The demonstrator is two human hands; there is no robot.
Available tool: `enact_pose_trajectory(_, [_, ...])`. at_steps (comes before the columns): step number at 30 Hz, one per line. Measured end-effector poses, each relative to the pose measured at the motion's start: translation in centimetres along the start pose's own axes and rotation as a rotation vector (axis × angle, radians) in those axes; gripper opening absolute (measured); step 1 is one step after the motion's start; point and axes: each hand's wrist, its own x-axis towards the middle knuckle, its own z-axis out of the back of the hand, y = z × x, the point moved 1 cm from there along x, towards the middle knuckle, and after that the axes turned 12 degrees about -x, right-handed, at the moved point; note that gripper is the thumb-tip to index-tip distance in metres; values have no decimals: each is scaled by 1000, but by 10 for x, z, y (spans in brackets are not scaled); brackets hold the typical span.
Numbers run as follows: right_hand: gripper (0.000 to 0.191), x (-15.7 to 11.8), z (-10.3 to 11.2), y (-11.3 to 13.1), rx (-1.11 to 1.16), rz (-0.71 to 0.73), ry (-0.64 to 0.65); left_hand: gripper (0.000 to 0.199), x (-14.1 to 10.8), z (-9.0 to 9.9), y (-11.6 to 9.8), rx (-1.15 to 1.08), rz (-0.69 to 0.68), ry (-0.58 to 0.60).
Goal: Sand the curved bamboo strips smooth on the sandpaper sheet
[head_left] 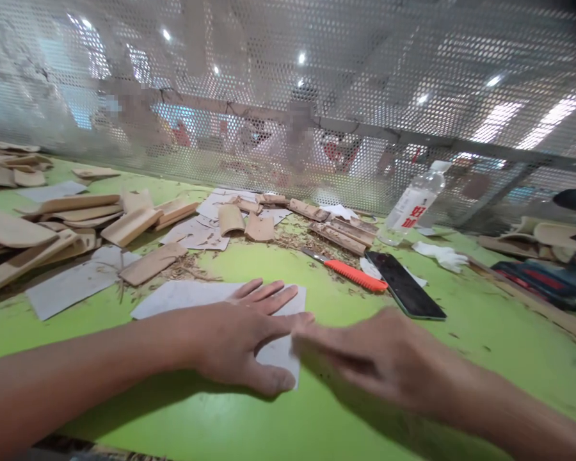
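My left hand (242, 336) lies flat with spread fingers on a white sheet of paper (173, 298), pressing it against the green tabletop. At the sheet's right edge is my right hand (388, 358), its thumb and fingers drawn together and the tips smeared by motion. What those fingertips pinch, if anything, cannot be made out. Just beyond the hands lies a knife (355, 274) with an orange handle, its blade pointing left. A curved bamboo piece (153, 264) rests behind the sheet, partly over another white sheet (79, 282).
Bamboo pieces (72, 218) are heaped at the left; split bamboo (340, 234) lies among shavings at the back. On the right are a phone (406, 285), a water bottle (415, 205), a white glove (441, 256) and a dark power tool (542, 282). Perforated metal sheeting (249, 147) borders the table's far side.
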Motion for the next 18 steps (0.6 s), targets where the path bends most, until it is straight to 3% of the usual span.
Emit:
enact_pose_trajectory(2, [32, 0, 0, 0, 50, 30, 53, 87, 0, 1, -2, 13, 20, 15])
enact_pose_trajectory(5, [32, 0, 2, 3, 20, 2, -6, 84, 0, 2, -4, 9, 32, 21])
enact_pose_trajectory(18, [28, -1, 8, 6, 131, 26, 74, 83, 0, 3, -3, 7, 27, 2])
